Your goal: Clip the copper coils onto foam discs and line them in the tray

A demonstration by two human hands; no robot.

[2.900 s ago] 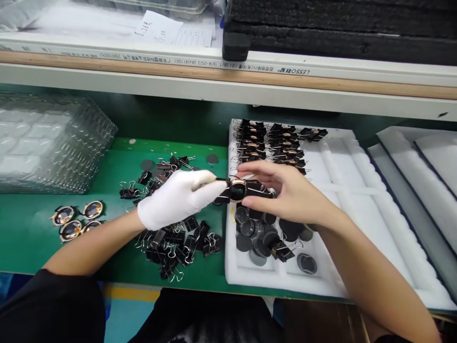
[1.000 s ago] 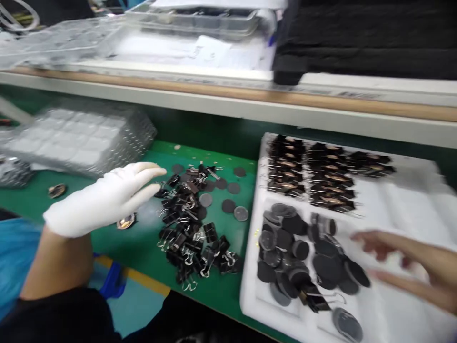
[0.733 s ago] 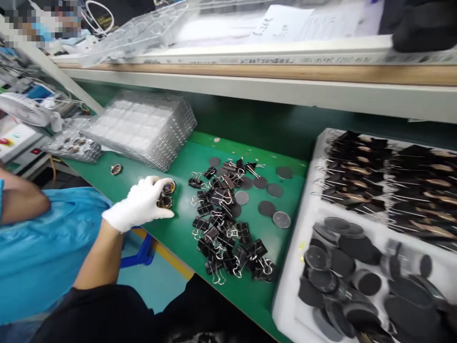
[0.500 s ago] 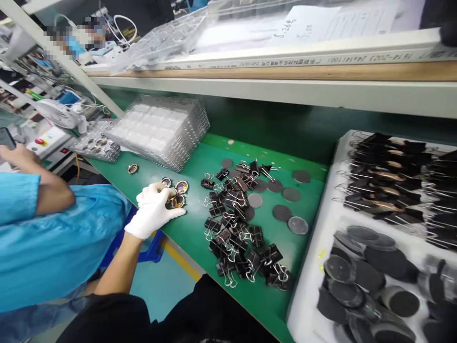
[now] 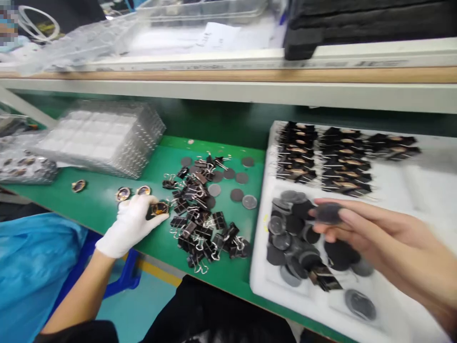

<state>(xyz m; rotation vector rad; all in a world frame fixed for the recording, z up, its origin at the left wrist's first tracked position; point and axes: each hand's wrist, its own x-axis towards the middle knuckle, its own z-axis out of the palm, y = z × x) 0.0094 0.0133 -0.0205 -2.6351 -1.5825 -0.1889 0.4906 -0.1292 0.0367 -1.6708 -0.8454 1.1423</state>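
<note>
One disc pinched in right fingers — left fingers parted around gilt frame.

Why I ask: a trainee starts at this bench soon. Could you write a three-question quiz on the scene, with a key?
1. Which lies between the left hand's thumb and fingers?
A) paper sheet
B) round frame
C) dark disc
2. True or false: the right hand wears a glove.
3. Fill in: the heap of clips lies on the ___ table, beside the white tray.

Key: 1. B. 2. False; it is bare. 3. Green.
</note>
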